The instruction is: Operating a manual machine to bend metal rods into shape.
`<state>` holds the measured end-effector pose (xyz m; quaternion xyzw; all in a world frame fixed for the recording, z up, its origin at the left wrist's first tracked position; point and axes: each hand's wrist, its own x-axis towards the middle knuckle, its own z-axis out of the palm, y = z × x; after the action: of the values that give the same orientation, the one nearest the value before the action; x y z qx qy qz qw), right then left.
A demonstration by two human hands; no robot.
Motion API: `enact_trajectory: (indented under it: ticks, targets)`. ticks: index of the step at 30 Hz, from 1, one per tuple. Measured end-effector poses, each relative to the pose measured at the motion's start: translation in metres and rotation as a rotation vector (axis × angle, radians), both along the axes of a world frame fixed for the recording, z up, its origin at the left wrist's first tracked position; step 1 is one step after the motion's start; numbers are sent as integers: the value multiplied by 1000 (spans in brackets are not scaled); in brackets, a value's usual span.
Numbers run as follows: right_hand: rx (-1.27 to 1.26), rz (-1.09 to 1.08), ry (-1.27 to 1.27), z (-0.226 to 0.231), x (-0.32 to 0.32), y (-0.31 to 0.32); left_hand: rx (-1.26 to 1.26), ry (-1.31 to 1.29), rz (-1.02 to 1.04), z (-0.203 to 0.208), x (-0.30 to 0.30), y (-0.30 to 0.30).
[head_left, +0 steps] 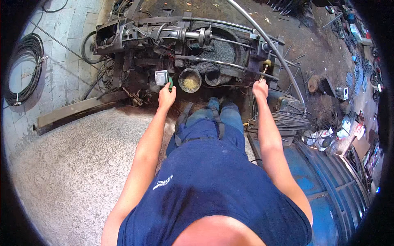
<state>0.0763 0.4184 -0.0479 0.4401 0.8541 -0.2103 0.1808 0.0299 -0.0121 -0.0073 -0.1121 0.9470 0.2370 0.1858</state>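
I stand over a dark, greasy metal machine [193, 41]. My left hand [166, 97] is closed around a green-tipped handle [170, 85] just below a small grey box [161, 76]. My right hand [260, 87] grips a thin rod [262, 77] topped by a brass-coloured knob [267, 63]. A long curved grey pipe [269, 43] arcs over the machine's right side, above my right hand. Between my hands sit a round tin of yellowish bits [189, 80] and a dark empty tin [213, 77].
A coil of black cable [24, 67] lies on the tiled floor at left. A wooden plank [76, 108] borders a grey gritty surface [74, 164]. A blue metal drum [328, 192] stands at right, with a bundle of thin rods [289, 121] and scattered scrap beyond.
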Motion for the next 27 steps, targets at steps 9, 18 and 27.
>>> enact_trajectory:
  ticks: [9, 18, 27]
  targets:
    - [-115, 149, -82, 134, 31, -21, 5, 52, 37, -9, 4, -3]
    - [-314, 271, 554, 161, -56, -118, 23, 29, 64, -3, 2, 5]
    - [-193, 429, 378, 125, -101, -150, 31, 17, 84, 3, 8, 7]
